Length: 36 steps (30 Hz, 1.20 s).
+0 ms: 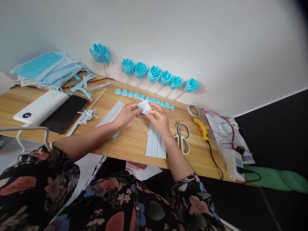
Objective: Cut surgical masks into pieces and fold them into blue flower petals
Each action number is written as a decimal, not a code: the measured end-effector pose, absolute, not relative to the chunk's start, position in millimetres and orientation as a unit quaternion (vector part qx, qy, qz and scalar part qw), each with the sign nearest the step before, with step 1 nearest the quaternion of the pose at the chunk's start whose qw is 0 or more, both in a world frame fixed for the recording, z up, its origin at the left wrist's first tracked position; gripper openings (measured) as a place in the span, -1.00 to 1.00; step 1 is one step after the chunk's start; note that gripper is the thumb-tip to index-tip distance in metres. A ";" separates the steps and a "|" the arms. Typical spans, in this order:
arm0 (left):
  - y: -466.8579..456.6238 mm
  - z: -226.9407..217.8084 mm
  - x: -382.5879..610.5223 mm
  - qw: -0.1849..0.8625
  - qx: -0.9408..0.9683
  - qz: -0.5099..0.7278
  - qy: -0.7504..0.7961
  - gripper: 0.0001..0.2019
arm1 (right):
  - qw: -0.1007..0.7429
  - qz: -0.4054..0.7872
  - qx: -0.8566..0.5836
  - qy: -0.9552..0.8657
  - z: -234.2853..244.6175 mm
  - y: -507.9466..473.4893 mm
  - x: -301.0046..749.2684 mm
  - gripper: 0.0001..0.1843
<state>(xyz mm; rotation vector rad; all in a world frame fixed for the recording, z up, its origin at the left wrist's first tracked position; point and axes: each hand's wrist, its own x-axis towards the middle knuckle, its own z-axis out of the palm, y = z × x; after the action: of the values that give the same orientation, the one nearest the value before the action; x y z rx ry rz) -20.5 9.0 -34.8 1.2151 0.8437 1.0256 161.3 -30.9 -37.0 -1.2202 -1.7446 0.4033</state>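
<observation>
You are pinching a small square of soft white sheet material with bright blue along its left and lower edges (145,105) between the fingertips of both bare hands, and the piece is sitting out at the very tips, its white face showing. Your left hand (128,115) is closing thumb and finger on the square's left side, while your right hand (159,119) is gripping it at the lower right; neither grip is leaving a visible gap around the material. The square is hovering in front of a row of small folded light-blue fabric petals (136,95), overlapping part of that row from where you are looking. Below your left wrist, a flat pale-blue rectangular sheet (110,116) is lying on the light-brown wooden table (131,144), and under your right hand a pale-blue pleated sheet (156,144) is lying with its folds running lengthwise. Just to the right of that, white-handled metal scissors (178,131) are resting, and farther right a yellow glue gun (204,130) is lying with its black cord trailing toward the table's edge.
</observation>
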 end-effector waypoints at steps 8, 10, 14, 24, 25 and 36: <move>11.0 -38.3 -19.3 0.641 0.510 0.449 0.357 -0.70 | 0.442 0.145 -0.500 -0.731 -46.2 -27.3 165.8 -0.90; 11.6 -39.7 -19.0 0.646 0.508 0.447 0.354 -0.72 | 0.444 0.142 -0.501 -0.729 -46.7 -27.5 165.7 -0.90; 11.6 -41.3 -19.2 0.673 0.488 0.447 0.331 -0.71 | 0.446 0.144 -0.500 -0.728 -44.8 -28.2 164.7 -0.90; 11.4 -43.1 -20.4 0.642 0.515 0.441 0.359 -0.68 | 0.463 0.168 -0.506 -0.708 -42.6 -30.4 159.4 -0.93; 11.4 -43.3 -20.1 0.640 0.517 0.442 0.358 -0.67 | 0.465 0.176 -0.513 -0.700 -41.6 -30.9 158.6 -0.93; 7.8 -40.4 -17.5 0.610 0.551 0.432 0.372 -0.57 | 0.498 0.349 -0.551 -0.572 -41.6 -31.0 156.2 -0.78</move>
<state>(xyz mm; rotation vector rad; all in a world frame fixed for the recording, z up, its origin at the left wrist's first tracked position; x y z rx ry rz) -17.5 7.8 -40.4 1.2723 0.8591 0.9966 156.2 -31.0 -41.6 -1.3329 -1.3844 0.8440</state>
